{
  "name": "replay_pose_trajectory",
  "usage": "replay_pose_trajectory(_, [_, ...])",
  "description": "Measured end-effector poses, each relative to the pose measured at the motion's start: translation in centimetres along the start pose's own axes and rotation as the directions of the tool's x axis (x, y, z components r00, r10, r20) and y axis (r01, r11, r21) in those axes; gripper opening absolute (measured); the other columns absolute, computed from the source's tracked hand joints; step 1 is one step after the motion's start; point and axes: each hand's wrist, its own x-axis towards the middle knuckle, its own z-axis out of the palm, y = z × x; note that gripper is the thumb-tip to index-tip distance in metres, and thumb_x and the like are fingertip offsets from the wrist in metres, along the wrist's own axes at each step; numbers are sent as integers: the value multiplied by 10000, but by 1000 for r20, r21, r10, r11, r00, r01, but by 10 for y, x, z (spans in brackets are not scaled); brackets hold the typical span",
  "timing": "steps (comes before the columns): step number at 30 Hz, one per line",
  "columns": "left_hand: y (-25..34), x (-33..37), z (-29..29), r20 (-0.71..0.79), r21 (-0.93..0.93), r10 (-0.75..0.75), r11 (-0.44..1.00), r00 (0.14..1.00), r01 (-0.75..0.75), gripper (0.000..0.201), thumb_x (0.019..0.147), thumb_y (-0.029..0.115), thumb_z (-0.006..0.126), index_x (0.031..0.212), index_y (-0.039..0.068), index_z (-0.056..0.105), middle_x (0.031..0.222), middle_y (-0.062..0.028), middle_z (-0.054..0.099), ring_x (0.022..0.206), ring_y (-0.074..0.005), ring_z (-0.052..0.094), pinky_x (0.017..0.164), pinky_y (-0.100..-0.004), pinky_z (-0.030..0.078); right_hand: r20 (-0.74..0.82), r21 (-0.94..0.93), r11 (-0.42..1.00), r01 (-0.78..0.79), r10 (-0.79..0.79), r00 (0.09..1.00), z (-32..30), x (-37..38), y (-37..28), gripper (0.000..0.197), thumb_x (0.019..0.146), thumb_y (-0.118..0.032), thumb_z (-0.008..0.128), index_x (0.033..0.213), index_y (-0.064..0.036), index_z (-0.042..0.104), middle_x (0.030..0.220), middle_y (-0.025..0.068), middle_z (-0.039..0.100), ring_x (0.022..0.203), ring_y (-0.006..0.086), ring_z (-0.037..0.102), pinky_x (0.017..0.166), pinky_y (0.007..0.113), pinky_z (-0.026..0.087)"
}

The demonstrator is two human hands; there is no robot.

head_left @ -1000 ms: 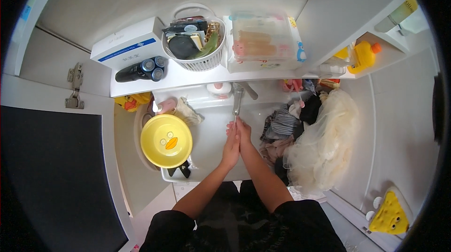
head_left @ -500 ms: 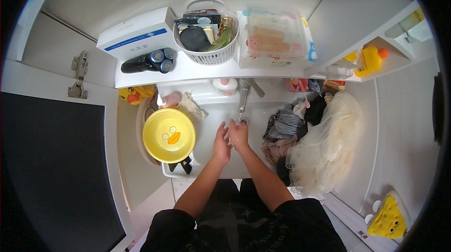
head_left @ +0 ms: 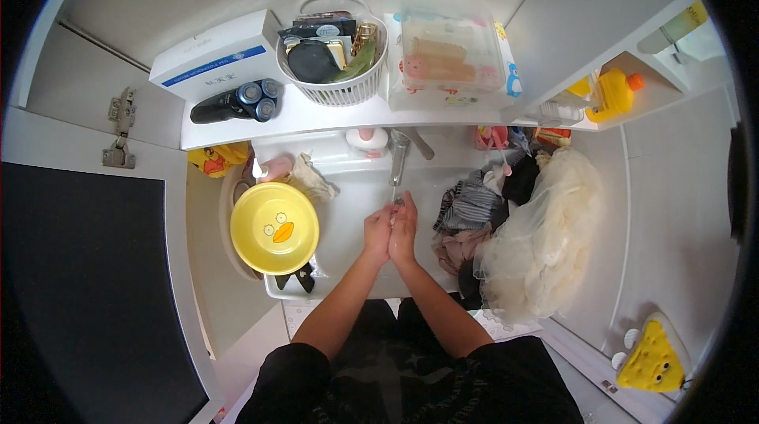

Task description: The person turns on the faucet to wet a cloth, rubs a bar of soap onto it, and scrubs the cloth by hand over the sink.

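My left hand (head_left: pixel 377 233) and my right hand (head_left: pixel 403 230) are pressed together, palm to palm, under the metal faucet (head_left: pixel 398 162) over the white sink (head_left: pixel 348 250). The right fingers stretch out toward the spout. Against that palm, the left fingers are bent a little and partly hidden. Neither hand shows an object in it. Water seems to wet the fingers, though the stream is hard to make out. Left of my hands sits a yellow basin (head_left: pixel 275 246) with a duck-like face inside. To their right lies a pile of clothes (head_left: pixel 470 207), grey, pink and black.
Cream tulle fabric (head_left: pixel 545 242) spreads over the right side. A pink-and-white bottle (head_left: pixel 366 142) stands behind the sink. On the shelf above are a white basket (head_left: pixel 340 92), an electric shaver (head_left: pixel 237 101) and a clear box (head_left: pixel 451 52). At left hangs an open cabinet door (head_left: pixel 87 266).
My hands have come closer together, and the right fingers now point up toward the spout. The whole scene has shifted slightly left in view.
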Motion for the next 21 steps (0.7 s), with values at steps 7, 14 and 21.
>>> replay_pose_trajectory(7, [12,9,10,-17,832,409,512,913,-214,468,968,340,507,733,-31,671,608,-154,633,576,-250,618,607,-384,487,302,621,531,-576,516,802,3,-14,-6,585,1024,-478,310,1449,-79,359,1408,91,455,1285,193,430,1069,315,326])
replay_pose_trajectory(14, [13,18,8,-51,875,349,467,936,-127,476,983,361,466,786,-19,673,656,-160,643,602,-263,611,628,-372,481,330,618,484,-619,555,763,3,-17,-15,596,1025,-460,269,1424,-28,364,1411,105,438,1312,204,399,1102,319,278])
replay_pose_trajectory(21, [4,5,-13,-142,141,69,989,987,-49,375,991,307,463,1237,48,579,1084,-68,609,883,-175,551,814,-288,446,51,121,911,-394,391,919,-5,-13,0,400,993,-331,464,1106,23,613,990,102,667,920,214,622,818,346,471])
